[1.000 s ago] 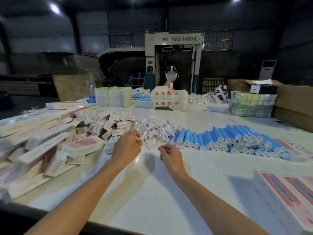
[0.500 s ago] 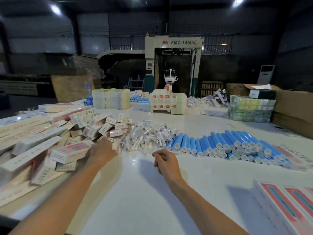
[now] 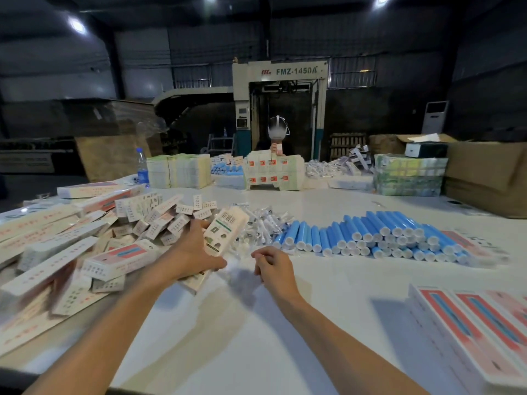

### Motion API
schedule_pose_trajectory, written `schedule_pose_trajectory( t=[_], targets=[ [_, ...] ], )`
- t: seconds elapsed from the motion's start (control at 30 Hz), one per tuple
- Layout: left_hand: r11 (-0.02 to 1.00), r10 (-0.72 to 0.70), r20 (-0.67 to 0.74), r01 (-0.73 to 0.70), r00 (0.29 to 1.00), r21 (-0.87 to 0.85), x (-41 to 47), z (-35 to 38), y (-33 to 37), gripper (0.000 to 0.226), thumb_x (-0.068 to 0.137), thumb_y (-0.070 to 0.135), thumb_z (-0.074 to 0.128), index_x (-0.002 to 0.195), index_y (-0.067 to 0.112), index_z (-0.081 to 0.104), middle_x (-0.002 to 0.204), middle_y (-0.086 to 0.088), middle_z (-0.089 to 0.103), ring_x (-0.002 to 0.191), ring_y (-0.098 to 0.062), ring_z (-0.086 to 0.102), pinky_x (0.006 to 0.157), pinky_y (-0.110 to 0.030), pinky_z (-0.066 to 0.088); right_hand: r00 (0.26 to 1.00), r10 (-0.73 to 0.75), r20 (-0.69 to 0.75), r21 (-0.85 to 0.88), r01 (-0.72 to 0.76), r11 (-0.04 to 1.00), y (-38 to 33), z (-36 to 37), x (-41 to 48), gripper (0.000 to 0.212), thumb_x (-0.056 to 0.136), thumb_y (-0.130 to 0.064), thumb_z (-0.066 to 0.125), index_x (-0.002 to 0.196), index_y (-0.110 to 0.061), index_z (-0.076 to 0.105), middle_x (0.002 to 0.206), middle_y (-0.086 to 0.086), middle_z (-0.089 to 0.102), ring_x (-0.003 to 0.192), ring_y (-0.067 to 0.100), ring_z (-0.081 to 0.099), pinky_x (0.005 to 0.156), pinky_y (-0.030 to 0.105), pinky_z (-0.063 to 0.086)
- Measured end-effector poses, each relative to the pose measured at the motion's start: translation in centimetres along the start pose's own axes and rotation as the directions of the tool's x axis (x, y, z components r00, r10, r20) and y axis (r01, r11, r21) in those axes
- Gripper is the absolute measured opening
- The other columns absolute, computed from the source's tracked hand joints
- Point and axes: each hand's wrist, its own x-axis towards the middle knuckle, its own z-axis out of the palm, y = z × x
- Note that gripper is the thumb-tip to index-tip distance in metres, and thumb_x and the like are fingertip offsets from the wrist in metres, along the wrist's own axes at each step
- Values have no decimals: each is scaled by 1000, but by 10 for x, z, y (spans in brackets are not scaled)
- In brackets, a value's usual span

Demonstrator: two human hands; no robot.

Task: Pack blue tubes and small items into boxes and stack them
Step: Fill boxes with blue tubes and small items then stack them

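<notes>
The left hand [image 3: 195,250] grips a flat box [image 3: 228,230] (barcode side up). The right hand [image 3: 275,270] curls its fingers; whether they hold anything, I cannot tell. Blue tubes [image 3: 370,238] lie at its two o'clock, small items [image 3: 265,223] at twelve.

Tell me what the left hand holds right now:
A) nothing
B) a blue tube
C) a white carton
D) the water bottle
C: the left hand grips a white carton with a barcode on it, next to the box pile, while the tubes lie apart on the table to its right.
</notes>
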Motion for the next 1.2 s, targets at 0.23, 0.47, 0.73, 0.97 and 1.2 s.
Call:
schedule_pose_trajectory(
  t=[0.23, 0.47, 0.73, 0.97, 1.2],
  targets=[
    [793, 60, 113, 21, 992, -608, 18, 46, 50, 28, 108, 48, 57, 130, 34, 67, 111, 1, 81, 102, -24, 78, 94, -43, 57, 956, -16, -293, -236, -56, 970, -38, -54, 38, 20, 98, -14, 53, 102, -13, 72, 96, 7, 74, 90, 27, 69, 79, 41, 56],
    [521, 47, 85, 48, 995, -852, 27, 103, 55, 18, 106, 24, 63, 123, 17, 67, 107, -7, 81, 99, -24, 78, 79, -37, 62, 909, -202, -364, -823, -212, 527, -35, -174, 106, 20, 98, -10, 50, 116, -2, 57, 124, 17, 58, 119, 37, 50, 86, 45, 44],
    [469, 103, 98, 39, 990, -882, 27, 106, 37, 49, 79, 30, 85, 123, 15, 71, 107, -7, 82, 98, -22, 80, 72, -28, 64, 957, -150, -249, -968, -252, -5, 1, -240, 141, 27, 101, -14, 48, 123, -9, 63, 133, 15, 52, 126, 33, 44, 101, 41, 42],
    [502, 127, 45, -25, 991, -864, 28, 98, 37, 56, 73, 38, 86, 124, 20, 70, 107, -4, 82, 100, -21, 79, 75, -29, 62, 964, -147, -221, -965, -238, -112, -1, -230, 137, 32, 93, -4, 61, 124, -5, 56, 124, 17, 62, 117, 31, 57, 94, 34, 49],
    [525, 142, 33, -47, 989, -850, 23, 96, 38, 54, 78, 34, 86, 125, 16, 68, 105, -5, 82, 96, -22, 80, 73, -28, 61, 957, -210, -198, -979, -204, -9, -33, -207, 132, 26, 94, -3, 60, 118, 5, 55, 118, 21, 60, 113, 36, 56, 97, 37, 48]
  ],
)
